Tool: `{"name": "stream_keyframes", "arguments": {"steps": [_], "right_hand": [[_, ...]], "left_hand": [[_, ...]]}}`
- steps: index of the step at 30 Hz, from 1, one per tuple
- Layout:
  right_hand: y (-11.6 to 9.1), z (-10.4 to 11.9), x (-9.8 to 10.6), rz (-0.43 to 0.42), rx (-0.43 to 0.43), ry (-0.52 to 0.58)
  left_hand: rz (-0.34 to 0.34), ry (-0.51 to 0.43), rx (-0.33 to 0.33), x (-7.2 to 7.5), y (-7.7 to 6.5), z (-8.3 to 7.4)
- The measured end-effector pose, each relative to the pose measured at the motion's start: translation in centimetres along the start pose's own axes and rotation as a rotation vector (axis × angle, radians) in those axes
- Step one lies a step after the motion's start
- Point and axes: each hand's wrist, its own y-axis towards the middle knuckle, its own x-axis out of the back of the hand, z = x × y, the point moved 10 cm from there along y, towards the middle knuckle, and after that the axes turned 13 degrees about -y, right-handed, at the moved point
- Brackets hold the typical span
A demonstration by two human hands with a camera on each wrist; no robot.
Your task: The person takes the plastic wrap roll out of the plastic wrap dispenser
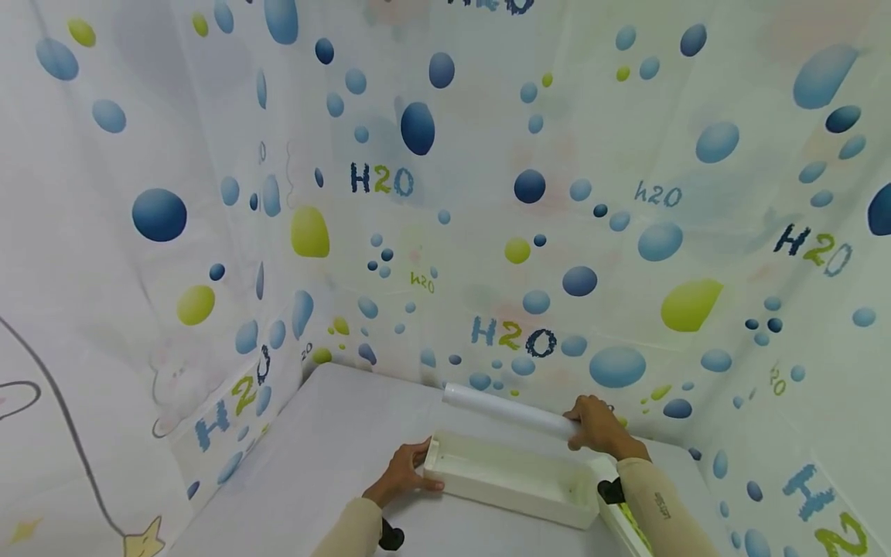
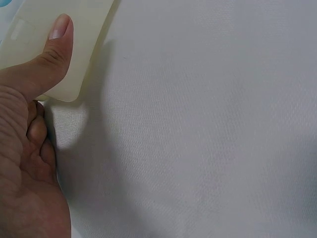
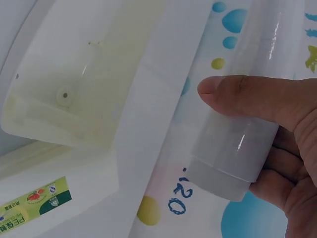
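Observation:
My right hand (image 1: 597,425) grips a roll of plastic cling film (image 1: 508,410) near its right end, above the back edge of the table. In the right wrist view the thumb lies across the shiny roll (image 3: 233,141) and the fingers curl beneath it; a bit of core sticks out at the end. My left hand (image 1: 404,472) holds the left end of a long cream plastic box (image 1: 511,499), whose open side faces up and shows bare inner walls. In the left wrist view the thumb presses the outside of the box (image 2: 81,54).
A second long cream piece (image 1: 623,530) with a green and yellow label (image 3: 37,201) lies by the box's right end, partly under my right forearm. A white cloth covers the table (image 1: 299,456). Curtains (image 1: 473,232) printed with bubbles and H2O hang behind and at both sides.

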Motion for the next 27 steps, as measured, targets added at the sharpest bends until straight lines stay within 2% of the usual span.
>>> {"name": "stream_keyframes", "arguments": {"steps": [2, 7, 13, 16, 21, 27], "right_hand": [[0.1, -0.3, -0.5, 0.010, -0.024, 0.003], [0.4, -0.6, -1.0, 0.009, -0.030, -0.006], [1.0, -1.0, -0.7, 0.002, -0.034, -0.021], [1.1, -1.3, -0.7, 0.009, -0.062, -0.014], [0.8, -1.1, -0.7, 0.001, -0.075, 0.001], [0.6, -1.0, -0.9, -0.016, -0.072, 0.021]], "left_hand": [[0.004, 0.009, -0.009, -0.1, -0.2, 0.0], [-0.010, 0.016, 0.031, -0.2, -0.4, 0.2], [-0.028, -0.045, 0.059, -0.3, -0.3, -0.5], [-0.016, -0.067, 0.056, -0.4, -0.2, -0.9], [-0.015, -0.031, 0.058, -0.2, -0.2, -0.8], [-0.005, 0.022, 0.020, -0.1, 0.0, -0.4]]}}
